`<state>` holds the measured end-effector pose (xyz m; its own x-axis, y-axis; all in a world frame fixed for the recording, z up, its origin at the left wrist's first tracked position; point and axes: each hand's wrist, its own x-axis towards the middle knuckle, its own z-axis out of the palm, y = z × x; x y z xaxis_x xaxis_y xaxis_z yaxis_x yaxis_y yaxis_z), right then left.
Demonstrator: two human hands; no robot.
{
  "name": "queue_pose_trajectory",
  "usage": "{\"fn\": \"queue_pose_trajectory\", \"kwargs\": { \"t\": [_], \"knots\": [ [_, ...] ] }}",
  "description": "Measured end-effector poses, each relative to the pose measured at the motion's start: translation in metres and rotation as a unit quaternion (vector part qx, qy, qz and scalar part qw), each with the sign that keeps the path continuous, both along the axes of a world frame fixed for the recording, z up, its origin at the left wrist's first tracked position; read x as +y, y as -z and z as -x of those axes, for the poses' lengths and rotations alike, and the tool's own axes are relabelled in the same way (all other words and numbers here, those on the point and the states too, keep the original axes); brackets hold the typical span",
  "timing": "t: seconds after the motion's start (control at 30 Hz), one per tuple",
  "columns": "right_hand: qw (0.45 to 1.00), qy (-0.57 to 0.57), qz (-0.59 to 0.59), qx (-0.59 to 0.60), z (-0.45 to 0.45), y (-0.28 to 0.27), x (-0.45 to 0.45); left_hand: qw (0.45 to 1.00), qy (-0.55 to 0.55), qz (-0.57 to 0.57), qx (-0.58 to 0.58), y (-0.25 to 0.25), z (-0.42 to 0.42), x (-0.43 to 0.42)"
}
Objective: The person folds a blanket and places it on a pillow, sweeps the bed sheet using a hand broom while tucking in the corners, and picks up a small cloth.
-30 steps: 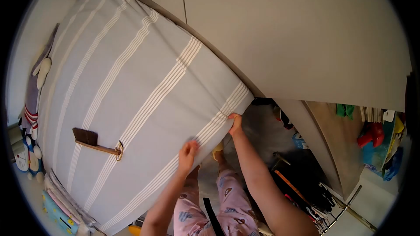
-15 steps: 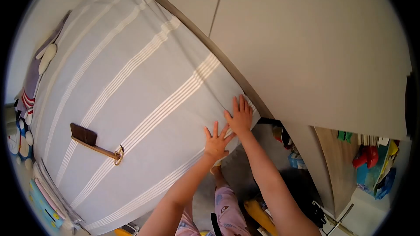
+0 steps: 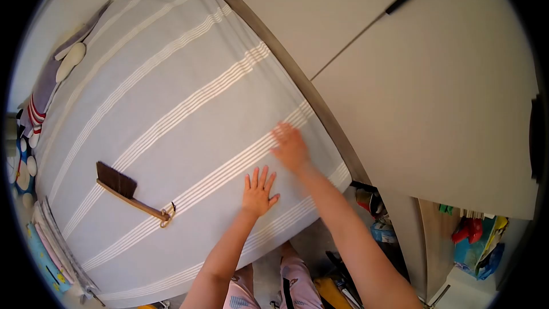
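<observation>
A pale grey sheet with white stripes covers the bed. My left hand lies on it with the fingers spread, holding nothing. Farther up and to the right, my right hand is over or on the sheet, blurred at the fingers, which look apart with nothing in them. A brush with dark bristles and a wooden handle rests on the sheet to the left of my hands, a loop at its handle end.
Large cabinet doors stand along the bed's right side. Plush toys line the left edge, above folded bedding. At the lower right, a shelf holds a red object and bags.
The right hand let go of the sheet's corner, pressed flat beside the left, then moved up and left. My left hand opened and now lies farther left. The view has shifted.
</observation>
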<state>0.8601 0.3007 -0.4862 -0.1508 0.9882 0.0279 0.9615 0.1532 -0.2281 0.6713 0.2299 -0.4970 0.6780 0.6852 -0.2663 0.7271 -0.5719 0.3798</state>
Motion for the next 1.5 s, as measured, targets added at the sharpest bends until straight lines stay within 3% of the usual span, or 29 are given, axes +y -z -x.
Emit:
{"fn": "queue_pose_trajectory", "kwargs": {
  "t": [0.07,0.2,0.3,0.37,0.47,0.53,0.57,0.6,0.67,0.77,0.83,0.9,1.0,1.1,1.2,1.3,1.4,1.5],
  "knots": [
    [0.975,0.217,0.034,0.016,-0.037,0.009,0.029,1.000,0.007,0.005,-0.024,-0.001,0.003,0.004],
    [0.979,0.200,0.035,-0.010,-0.055,0.039,0.042,0.996,0.058,-0.004,-0.072,0.003,0.017,0.028],
    [0.950,0.262,0.151,0.080,-0.052,0.025,0.054,0.997,0.005,-0.066,0.038,0.006,0.026,0.086],
    [0.915,0.310,0.216,0.139,-0.060,0.024,0.080,0.981,-0.121,-0.111,0.104,0.012,0.036,0.141],
    [0.850,0.249,0.464,0.031,-0.070,-0.017,0.135,0.985,-0.144,-0.072,0.068,0.001,0.058,0.202],
    [0.889,0.263,0.373,-0.033,-0.017,-0.058,0.159,0.986,-0.142,-0.051,0.077,-0.003,0.054,0.215],
    [0.957,0.195,0.213,-0.021,0.010,-0.048,0.170,0.986,-0.140,-0.037,0.085,-0.004,0.054,0.214],
    [0.992,0.118,0.047,-0.004,0.037,-0.033,0.181,0.986,-0.145,-0.039,0.071,-0.002,0.054,0.214],
    [0.991,-0.084,-0.048,0.095,0.088,0.007,0.200,0.987,-0.142,-0.034,0.070,0.002,0.056,0.216],
    [0.978,-0.190,-0.031,0.075,0.097,0.021,0.239,0.987,-0.153,-0.043,0.007,0.010,0.060,0.218],
    [0.999,-0.039,0.014,0.007,0.061,0.032,0.287,0.986,-0.159,-0.053,-0.021,0.011,0.061,0.218],
    [0.995,0.037,-0.076,0.050,0.008,0.060,0.322,0.984,-0.160,-0.066,-0.025,0.012,0.064,0.226],
    [0.996,0.074,-0.042,0.041,0.008,0.052,0.332,0.976,-0.197,-0.087,-0.020,0.012,0.065,0.255],
    [0.989,0.148,0.009,0.023,0.019,0.056,0.351,0.952,-0.272,-0.137,-0.008,0.019,0.085,0.339],
    [0.945,0.250,0.164,0.136,0.031,0.013,0.393,0.939,-0.303,-0.161,-0.011,0.020,0.091,0.391],
    [0.997,-0.052,0.012,0.064,0.075,0.011,0.409,0.939,-0.311,-0.147,-0.020,0.015,0.094,0.399],
    [0.963,-0.271,-0.011,0.008,0.085,0.028,0.426,0.939,-0.313,-0.137,-0.026,0.018,0.096,0.402],
    [0.998,-0.068,-0.017,0.011,0.047,0.037,0.493,0.938,-0.316,-0.137,-0.035,0.021,0.095,0.403]
  ]
}}
